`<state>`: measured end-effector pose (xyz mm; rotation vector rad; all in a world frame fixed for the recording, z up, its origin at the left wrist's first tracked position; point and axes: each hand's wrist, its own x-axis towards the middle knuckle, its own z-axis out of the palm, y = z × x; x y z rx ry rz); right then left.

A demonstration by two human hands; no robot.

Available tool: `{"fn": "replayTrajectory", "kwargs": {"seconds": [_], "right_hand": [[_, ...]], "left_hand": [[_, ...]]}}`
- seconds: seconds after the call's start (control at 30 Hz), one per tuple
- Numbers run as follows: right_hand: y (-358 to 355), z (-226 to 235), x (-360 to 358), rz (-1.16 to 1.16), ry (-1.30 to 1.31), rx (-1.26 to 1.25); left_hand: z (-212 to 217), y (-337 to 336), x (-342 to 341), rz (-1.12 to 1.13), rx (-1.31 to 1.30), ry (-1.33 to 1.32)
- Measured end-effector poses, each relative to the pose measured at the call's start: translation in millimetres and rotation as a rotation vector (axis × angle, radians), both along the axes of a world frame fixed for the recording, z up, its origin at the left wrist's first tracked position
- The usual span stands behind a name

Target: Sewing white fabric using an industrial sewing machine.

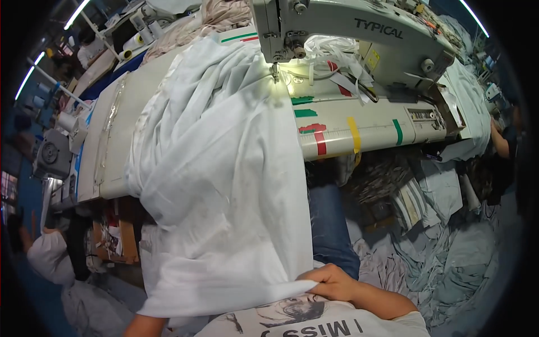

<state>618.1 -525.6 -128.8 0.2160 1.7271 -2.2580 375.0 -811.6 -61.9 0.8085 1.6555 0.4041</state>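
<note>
From where I stood, the white cloth (224, 196) ran lengthwise away from the right hand (331, 282), up to the presser foot (275, 73). This hand pinched its near right edge; the cloth hid the left hand, whose grip I could not tell.

"What lights the room?"
"Slim tube lights (77, 14), two slanting at the upper left and another at the upper right."
"Any window?"
"A small, bright, barred patch (8, 186) at the far left edge looks like one, though it's blurred."
"And furniture?"
"A pale worktop (130, 104) in front, with an open brown box (129, 238) beneath its left part; a second worktop (94, 74) stands beyond, upper left."
"Low on the right?"
"Greyish-green cloth heaps (443, 275)."
</note>
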Motion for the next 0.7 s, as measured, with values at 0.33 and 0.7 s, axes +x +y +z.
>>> {"fn": "replayTrajectory", "kwargs": {"seconds": [0.33, 0.7], "right_hand": [[8.3, -25.7, -7.8, -0.112, -0.335, -0.274], [27.8, -25.6, -42.0, -0.063, -0.344, -0.237]], "left_hand": [[-19.5, 148.2, -41.3, 0.641, 0.558, 1.552], [-29.8, 213.1, -174.4, 0.521, 0.696, 1.269]]}}
